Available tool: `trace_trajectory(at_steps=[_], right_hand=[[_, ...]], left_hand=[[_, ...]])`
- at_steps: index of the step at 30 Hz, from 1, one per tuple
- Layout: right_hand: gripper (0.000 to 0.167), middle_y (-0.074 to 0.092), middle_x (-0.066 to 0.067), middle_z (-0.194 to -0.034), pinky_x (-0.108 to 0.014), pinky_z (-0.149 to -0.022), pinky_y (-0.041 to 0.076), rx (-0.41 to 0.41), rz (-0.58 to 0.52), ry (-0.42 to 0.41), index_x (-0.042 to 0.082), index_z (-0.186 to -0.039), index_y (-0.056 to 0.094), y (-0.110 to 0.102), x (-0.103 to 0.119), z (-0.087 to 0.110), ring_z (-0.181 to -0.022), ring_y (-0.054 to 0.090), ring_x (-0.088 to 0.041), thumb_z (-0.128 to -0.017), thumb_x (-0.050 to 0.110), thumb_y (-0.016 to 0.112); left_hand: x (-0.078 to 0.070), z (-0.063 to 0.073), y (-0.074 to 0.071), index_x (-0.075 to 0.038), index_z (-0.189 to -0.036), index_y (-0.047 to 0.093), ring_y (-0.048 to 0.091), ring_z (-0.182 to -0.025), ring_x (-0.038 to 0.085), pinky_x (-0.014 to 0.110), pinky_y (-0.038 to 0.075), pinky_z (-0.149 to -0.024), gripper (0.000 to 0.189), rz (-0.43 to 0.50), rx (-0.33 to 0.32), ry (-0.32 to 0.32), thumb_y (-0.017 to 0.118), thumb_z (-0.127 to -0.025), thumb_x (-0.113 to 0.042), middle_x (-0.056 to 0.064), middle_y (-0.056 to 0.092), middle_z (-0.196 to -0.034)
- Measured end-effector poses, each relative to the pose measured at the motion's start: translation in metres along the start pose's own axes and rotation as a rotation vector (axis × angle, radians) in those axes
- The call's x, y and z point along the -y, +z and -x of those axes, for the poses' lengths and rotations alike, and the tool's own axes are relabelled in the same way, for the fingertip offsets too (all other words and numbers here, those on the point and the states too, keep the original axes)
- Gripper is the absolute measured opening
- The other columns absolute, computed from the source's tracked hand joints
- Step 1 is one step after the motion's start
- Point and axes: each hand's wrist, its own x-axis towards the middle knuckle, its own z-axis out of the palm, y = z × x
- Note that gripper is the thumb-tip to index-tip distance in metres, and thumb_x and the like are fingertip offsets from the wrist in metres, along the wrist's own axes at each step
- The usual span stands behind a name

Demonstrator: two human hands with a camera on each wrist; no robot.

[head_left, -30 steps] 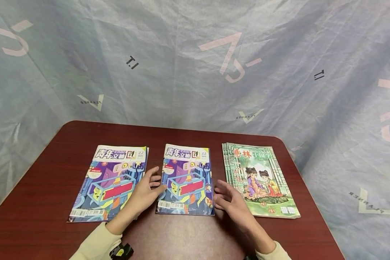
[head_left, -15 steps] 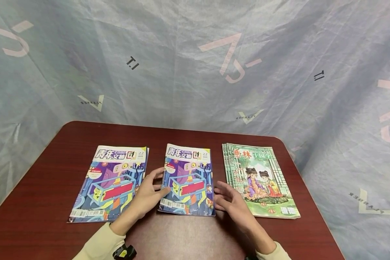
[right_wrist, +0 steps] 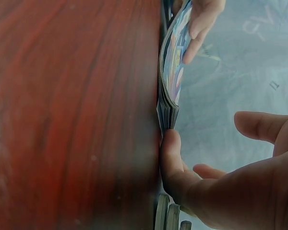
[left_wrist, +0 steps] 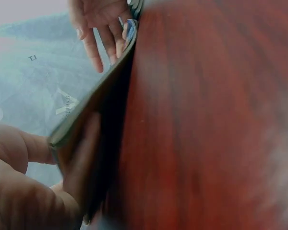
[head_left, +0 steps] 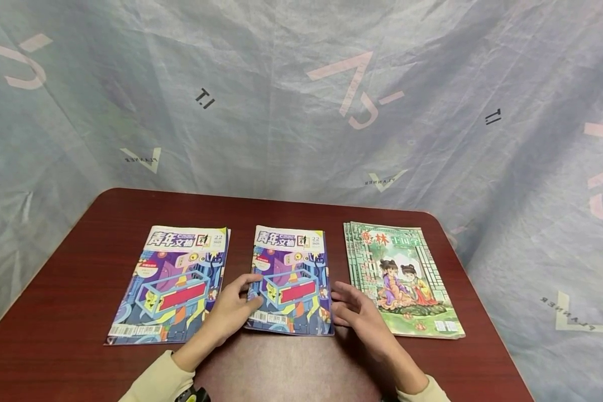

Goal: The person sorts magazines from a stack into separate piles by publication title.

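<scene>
A purple magazine (head_left: 292, 290) lies in the middle of the table. My left hand (head_left: 233, 308) pinches its left edge, thumb over the cover and other fingers underneath. In the left wrist view that edge stands raised off the table, with dark shadow below it, beside the left hand (left_wrist: 24, 187). At the magazine's right edge is my right hand (head_left: 365, 319), fingers slightly bent, gripping nothing. The right wrist view has a fingertip of the right hand (right_wrist: 235, 187) touching the layered page edges, its thumb held away. Several layers show there, so it may be more than one magazine.
A matching purple magazine (head_left: 173, 285) lies to the left, with another edge showing beneath it. Fanned green magazines (head_left: 407, 279) lie to the right, close to my right hand. The red-brown table (head_left: 301, 209) ends at a grey fabric backdrop (head_left: 271, 111).
My left hand has moved right from beside the middle magazine and taken hold of its left edge. The magazine has shifted slightly. My right hand has stayed almost in place.
</scene>
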Motion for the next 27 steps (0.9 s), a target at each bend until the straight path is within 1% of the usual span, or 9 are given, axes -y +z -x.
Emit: trace_trajectory(at_steps=[4,8,10,12,15,16,23,25,27], right_hand=[[0.061,0.051,-0.037,-0.157,-0.049,-0.104,0.061,-0.01,0.009,-0.002,-0.011,-0.166,0.036,0.0,-0.001,0.0,-0.139,0.059,-0.047,-0.112,0.004,0.06],[0.061,0.053,-0.037,-0.155,-0.048,-0.104,0.061,-0.023,0.017,-0.013,-0.011,-0.165,0.038,0.0,-0.001,0.0,-0.137,0.06,-0.045,-0.111,0.004,0.062],[0.06,0.054,-0.036,-0.154,-0.047,-0.103,0.062,-0.03,0.023,-0.019,-0.011,-0.164,0.04,0.0,-0.002,0.0,-0.136,0.061,-0.044,-0.11,0.004,0.063],[0.06,0.056,-0.035,-0.153,-0.044,-0.102,0.062,-0.036,0.031,-0.025,-0.01,-0.163,0.041,0.001,-0.002,0.0,-0.135,0.062,-0.043,-0.11,0.003,0.064],[0.059,0.058,-0.033,-0.152,-0.039,-0.101,0.06,-0.048,0.051,-0.029,-0.009,-0.162,0.045,0.001,-0.003,0.001,-0.133,0.062,-0.041,-0.108,0.004,0.067],[0.059,0.058,-0.032,-0.152,-0.038,-0.099,0.06,-0.054,0.055,-0.026,-0.009,-0.161,0.046,0.002,-0.003,0.002,-0.132,0.063,-0.04,-0.108,0.005,0.069],[0.061,0.06,-0.029,-0.149,-0.036,-0.091,0.057,-0.091,-0.001,0.026,-0.003,-0.159,0.052,0.005,-0.003,-0.001,-0.12,0.066,-0.027,-0.103,0.008,0.073],[0.059,0.061,-0.03,-0.146,-0.035,-0.09,0.059,-0.086,-0.038,0.026,-0.005,-0.158,0.053,0.006,-0.004,-0.003,-0.114,0.068,-0.024,-0.103,0.005,0.072],[0.058,0.062,-0.031,-0.143,-0.035,-0.087,0.062,-0.071,-0.065,0.019,-0.007,-0.157,0.052,0.007,-0.004,-0.004,-0.108,0.07,-0.021,-0.103,0.003,0.071]], left_hand=[[0.003,-0.001,0.003,0.002,-0.145,0.065,0.038,-0.059,0.008,0.027,0.041,-0.056,0.047,0.002,0.013,0.014,0.071,-0.099,-0.003,0.021,0.067,-0.12],[-0.003,0.0,0.004,0.001,-0.149,0.064,0.036,-0.062,0.01,0.026,0.039,-0.059,0.05,0.05,0.0,-0.052,0.071,-0.1,0.001,0.028,0.065,-0.141],[-0.006,0.0,0.004,0.002,-0.152,0.062,0.053,-0.076,0.016,0.026,0.045,-0.066,0.051,0.066,0.0,-0.075,0.069,-0.101,0.002,0.031,0.059,-0.154],[-0.009,0.001,0.004,0.001,-0.154,0.061,0.065,-0.109,0.026,0.029,0.052,-0.08,0.052,0.081,0.002,-0.091,0.068,-0.102,0.003,0.031,0.052,-0.162],[-0.011,0.001,0.003,0.002,-0.156,0.058,0.045,-0.153,0.04,0.042,0.053,-0.104,0.053,0.127,0.009,-0.108,0.066,-0.104,0.003,0.03,0.045,-0.168],[-0.012,0.001,0.002,0.001,-0.157,0.058,0.04,-0.157,0.042,0.047,0.05,-0.111,0.053,0.14,0.012,-0.113,0.066,-0.105,0.003,0.03,0.044,-0.169],[-0.011,0.001,0.001,0.001,-0.158,0.056,0.038,-0.158,0.043,0.054,0.047,-0.116,0.053,0.194,0.03,-0.128,0.064,-0.106,0.004,0.029,0.042,-0.171],[-0.012,0.003,0.001,0.001,-0.157,0.057,0.045,-0.153,0.04,0.046,0.051,-0.11,0.053,0.173,0.024,-0.115,0.065,-0.105,0.003,0.029,0.044,-0.169],[-0.012,0.004,0.002,0.0,-0.157,0.058,0.064,-0.13,0.034,0.035,0.056,-0.092,0.053,0.147,0.019,-0.106,0.067,-0.104,0.003,0.03,0.048,-0.166]])
